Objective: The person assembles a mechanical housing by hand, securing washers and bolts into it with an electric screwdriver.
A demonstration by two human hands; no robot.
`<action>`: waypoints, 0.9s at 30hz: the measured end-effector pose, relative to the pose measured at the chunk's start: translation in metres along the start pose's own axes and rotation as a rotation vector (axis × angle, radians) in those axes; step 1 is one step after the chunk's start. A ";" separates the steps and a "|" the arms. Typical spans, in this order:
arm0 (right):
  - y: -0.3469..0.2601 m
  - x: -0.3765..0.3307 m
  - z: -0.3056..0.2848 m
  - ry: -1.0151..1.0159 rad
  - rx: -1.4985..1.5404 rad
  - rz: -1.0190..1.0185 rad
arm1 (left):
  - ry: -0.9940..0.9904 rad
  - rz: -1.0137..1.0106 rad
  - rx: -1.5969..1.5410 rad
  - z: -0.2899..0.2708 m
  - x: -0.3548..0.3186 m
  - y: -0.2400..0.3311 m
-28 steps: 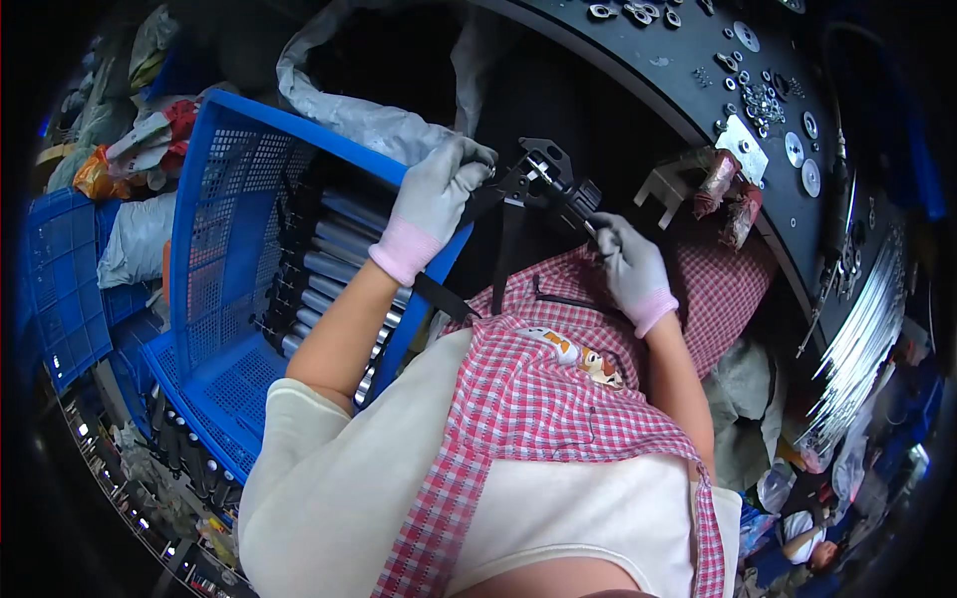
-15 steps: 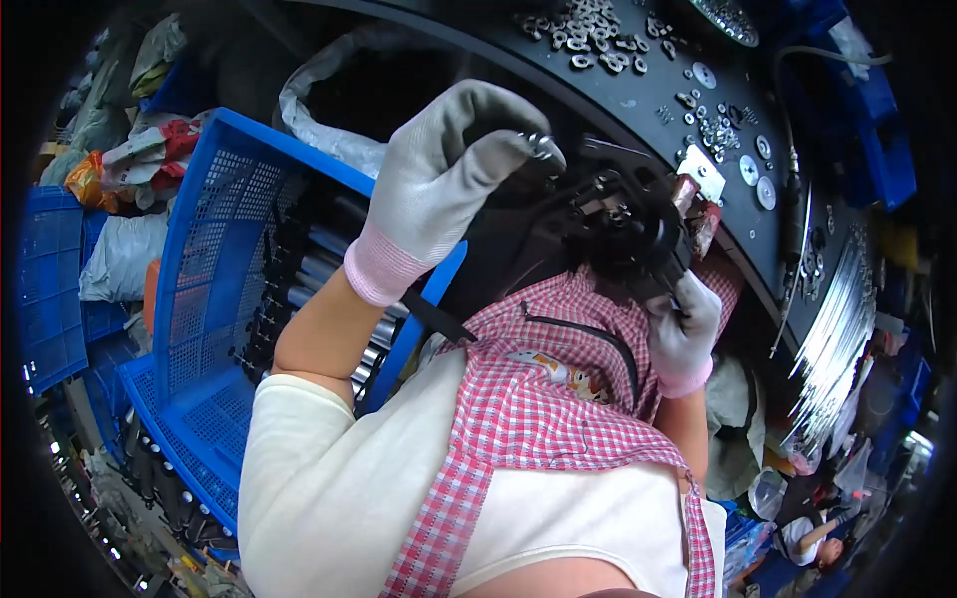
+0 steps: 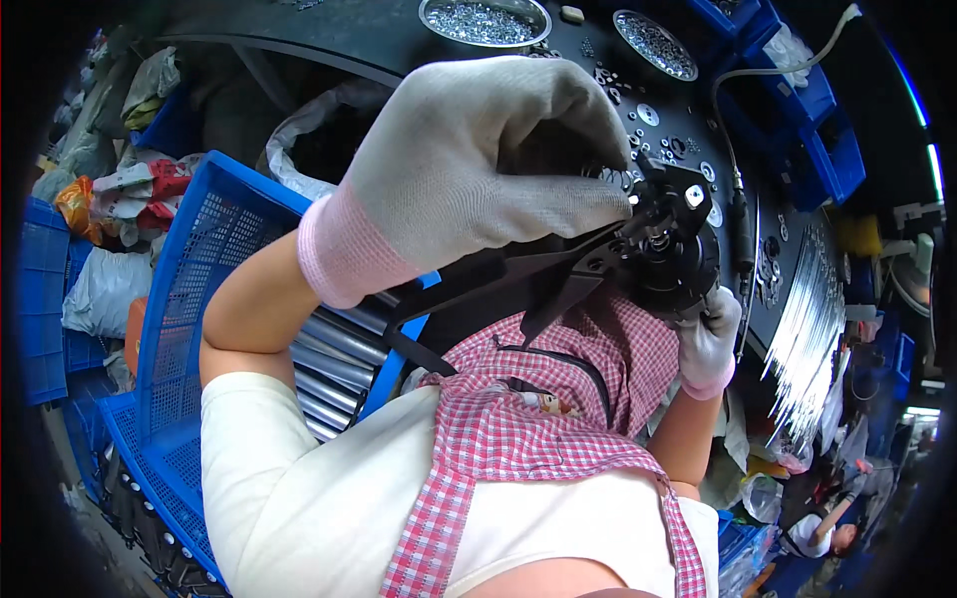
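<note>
Assembly work is at the fitting stage, by the look of it: your left hand, in a grey knit glove with a pink cuff, is curled over the top of a black metal mechanism held up close to your face, fingertips pressed together around a small bright part at its hub. Your right hand, in a white glove, is closed around the lower edge of the same mechanism, propping it from beneath. Flat black arms run off it toward your checked apron. Whether the part is a screw or a spring is too small to tell. The next move likely calls for a steady pinch and fine alignment. Beside you, a blue mesh crate holds smooth metal tubes; pans of small shiny hardware sit on the dark round table.
</note>
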State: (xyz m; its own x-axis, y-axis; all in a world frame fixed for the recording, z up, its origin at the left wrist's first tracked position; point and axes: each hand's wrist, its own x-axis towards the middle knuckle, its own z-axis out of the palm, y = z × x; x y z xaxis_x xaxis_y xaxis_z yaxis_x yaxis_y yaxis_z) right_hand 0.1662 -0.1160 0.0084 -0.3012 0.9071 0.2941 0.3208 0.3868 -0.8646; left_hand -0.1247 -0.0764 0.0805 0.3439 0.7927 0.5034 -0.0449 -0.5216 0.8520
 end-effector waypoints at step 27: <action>0.006 0.010 -0.008 -0.170 0.032 -0.067 | -0.530 -0.769 -0.869 0.006 0.000 -0.031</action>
State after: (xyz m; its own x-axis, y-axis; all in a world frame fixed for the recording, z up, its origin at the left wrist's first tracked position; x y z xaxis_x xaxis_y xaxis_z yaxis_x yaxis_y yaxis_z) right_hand 0.1721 -0.1033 0.0088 -0.4692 0.8372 0.2811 0.2668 0.4379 -0.8585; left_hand -0.1180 -0.0618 0.0532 0.8759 0.4703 -0.1076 -0.1960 0.5507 0.8114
